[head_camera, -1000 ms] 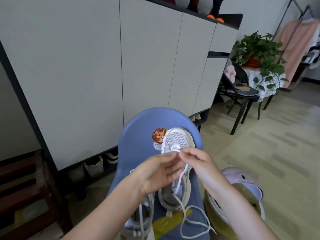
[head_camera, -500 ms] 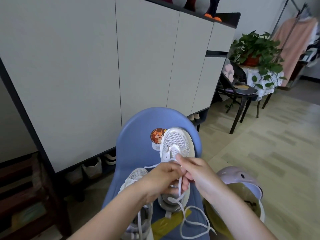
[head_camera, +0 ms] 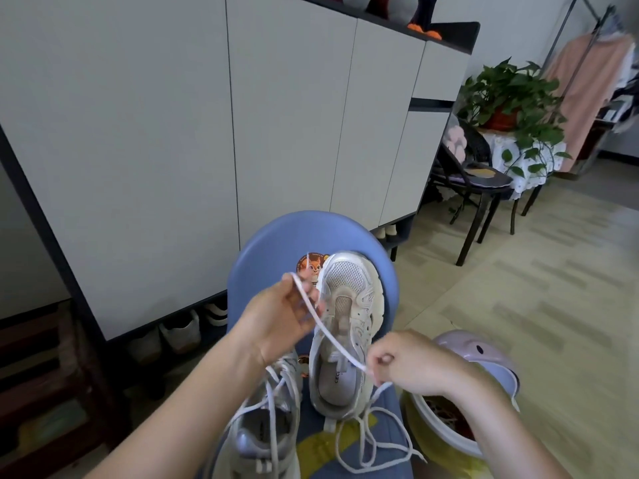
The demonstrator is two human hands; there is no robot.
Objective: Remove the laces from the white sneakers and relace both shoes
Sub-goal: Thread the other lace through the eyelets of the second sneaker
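Pinching a white lace (head_camera: 325, 331) taut between them, the left hand (head_camera: 276, 316) holds one end beside the toe of the unlaced sneaker (head_camera: 345, 333) while the right hand (head_camera: 408, 366) grips it near that sneaker's heel. The lace's slack trails below the heel. The second sneaker (head_camera: 266, 426), apparently still laced, lies just left of it, both on a blue chair (head_camera: 269, 250).
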